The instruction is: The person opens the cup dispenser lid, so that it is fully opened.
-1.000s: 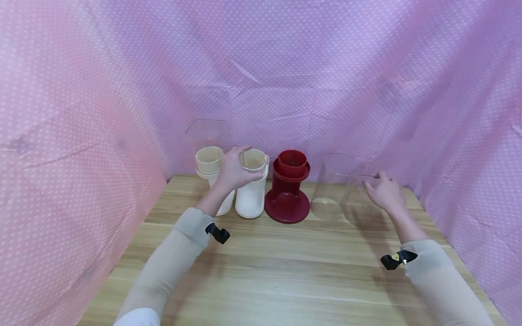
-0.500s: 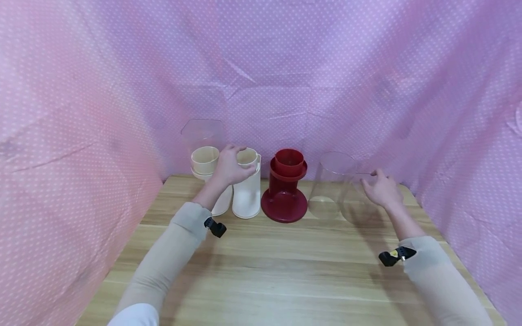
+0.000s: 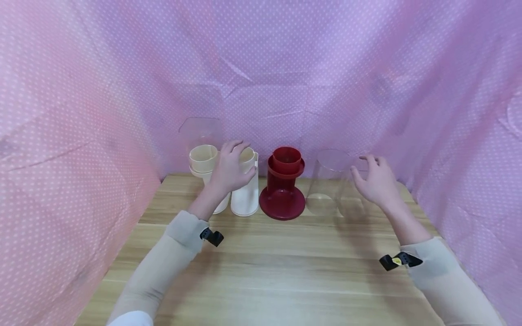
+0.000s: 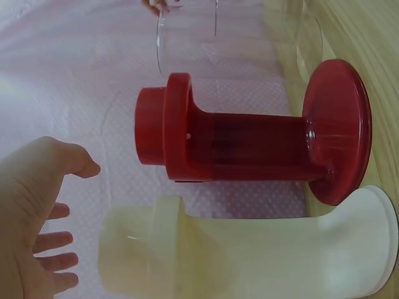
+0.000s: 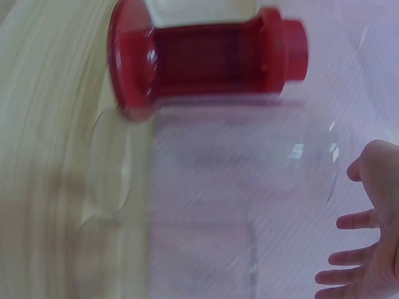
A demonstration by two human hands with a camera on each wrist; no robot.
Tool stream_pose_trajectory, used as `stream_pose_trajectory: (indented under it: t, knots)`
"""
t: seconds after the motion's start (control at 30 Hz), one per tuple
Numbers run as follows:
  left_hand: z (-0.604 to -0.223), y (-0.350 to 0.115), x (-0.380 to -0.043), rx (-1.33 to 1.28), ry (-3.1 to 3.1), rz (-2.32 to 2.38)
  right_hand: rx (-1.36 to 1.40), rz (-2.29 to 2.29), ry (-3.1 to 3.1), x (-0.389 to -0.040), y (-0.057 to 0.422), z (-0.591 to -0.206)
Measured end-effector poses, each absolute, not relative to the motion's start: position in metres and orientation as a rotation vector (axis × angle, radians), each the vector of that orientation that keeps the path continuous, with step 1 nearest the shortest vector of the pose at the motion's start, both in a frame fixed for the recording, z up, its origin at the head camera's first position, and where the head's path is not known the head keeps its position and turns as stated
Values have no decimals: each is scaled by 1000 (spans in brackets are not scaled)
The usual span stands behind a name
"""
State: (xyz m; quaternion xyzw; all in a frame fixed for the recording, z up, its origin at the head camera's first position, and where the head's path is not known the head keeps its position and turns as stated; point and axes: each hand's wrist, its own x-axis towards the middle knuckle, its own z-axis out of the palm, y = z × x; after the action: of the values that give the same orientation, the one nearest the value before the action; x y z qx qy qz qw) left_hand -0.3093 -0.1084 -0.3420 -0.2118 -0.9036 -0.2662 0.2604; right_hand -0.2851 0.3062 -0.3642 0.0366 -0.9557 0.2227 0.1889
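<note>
My left hand point(image 3: 231, 170) hovers by the top of a white stand point(image 3: 244, 199) that carries a cream cup-shaped top; the left wrist view shows the fingers spread and apart from it. Another white stand with a cream cup point(image 3: 204, 159) is partly hidden behind that hand. A red stand point(image 3: 284, 181) with a round base and a red cup-like top stands in the middle. My right hand point(image 3: 377, 183), fingers parted, is raised beside two clear plastic containers point(image 3: 326, 181); in the right wrist view it holds nothing.
Behind the leftmost stand shows a clear angular-rimmed container point(image 3: 200, 129). All of these stand in a row along the back of the wooden table point(image 3: 269, 271). A pink dotted cloth point(image 3: 269, 59) hangs close behind and at both sides.
My right hand has let go of the right clear container's rim and risen, its fingers opening. My left hand has spread its fingers at the white stand's top. The stands keep their places.
</note>
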Motion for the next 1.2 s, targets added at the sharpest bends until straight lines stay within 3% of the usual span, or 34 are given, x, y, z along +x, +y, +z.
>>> stream_pose_trajectory:
  t: [0.43,0.8,1.2]
  knots:
    - [-324,-150,-283,-566,-1948,-794,446,693,-2510,-290,203,-318]
    - [-324,-204,-296,-325,-1916,-904,666,836,-2490,-308,116,-298]
    - [-349,-225,-314,-122,-2097,-1233,812,1042,-2468,-322,45,-296]
